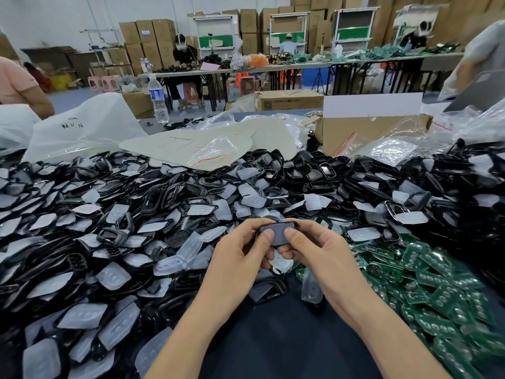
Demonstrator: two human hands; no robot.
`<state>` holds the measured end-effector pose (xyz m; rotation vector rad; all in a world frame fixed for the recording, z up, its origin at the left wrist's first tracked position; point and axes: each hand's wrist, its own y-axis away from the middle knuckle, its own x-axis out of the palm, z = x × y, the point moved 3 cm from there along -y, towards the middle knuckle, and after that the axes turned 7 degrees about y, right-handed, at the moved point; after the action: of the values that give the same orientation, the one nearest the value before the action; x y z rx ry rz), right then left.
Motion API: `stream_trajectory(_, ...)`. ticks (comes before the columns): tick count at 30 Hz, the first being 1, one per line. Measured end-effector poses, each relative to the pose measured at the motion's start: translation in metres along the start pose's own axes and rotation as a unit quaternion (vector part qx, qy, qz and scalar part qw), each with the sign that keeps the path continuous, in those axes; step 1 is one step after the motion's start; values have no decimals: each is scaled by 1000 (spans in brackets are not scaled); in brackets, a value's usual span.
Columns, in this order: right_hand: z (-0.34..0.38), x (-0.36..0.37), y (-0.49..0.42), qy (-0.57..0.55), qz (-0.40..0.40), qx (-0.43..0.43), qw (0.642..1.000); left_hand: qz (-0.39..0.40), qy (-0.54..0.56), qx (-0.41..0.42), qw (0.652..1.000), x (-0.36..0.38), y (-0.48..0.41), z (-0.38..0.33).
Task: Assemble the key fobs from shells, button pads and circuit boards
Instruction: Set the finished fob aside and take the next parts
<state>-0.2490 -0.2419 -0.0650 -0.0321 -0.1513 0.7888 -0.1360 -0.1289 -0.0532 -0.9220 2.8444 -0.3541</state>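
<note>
Covering dark table (287, 337), shells (164, 198), warehouse cartons (147, 34)

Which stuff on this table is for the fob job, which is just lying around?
Job: held shell, pinched by left hand and right hand; loose shells; button pads; circuit boards.
Lying about: water bottle; plastic bags; cardboard box.

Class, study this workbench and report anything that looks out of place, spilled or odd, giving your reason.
No damage shows. Oddest is the sorting: black shells and translucent button pads lie jumbled in one heap, while green circuit boards keep their own pile.
</note>
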Motion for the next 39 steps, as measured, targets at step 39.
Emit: stream_trajectory(39,50,-20,47,175,-101,-51,978,167,-172,-167,956,12,71,-18)
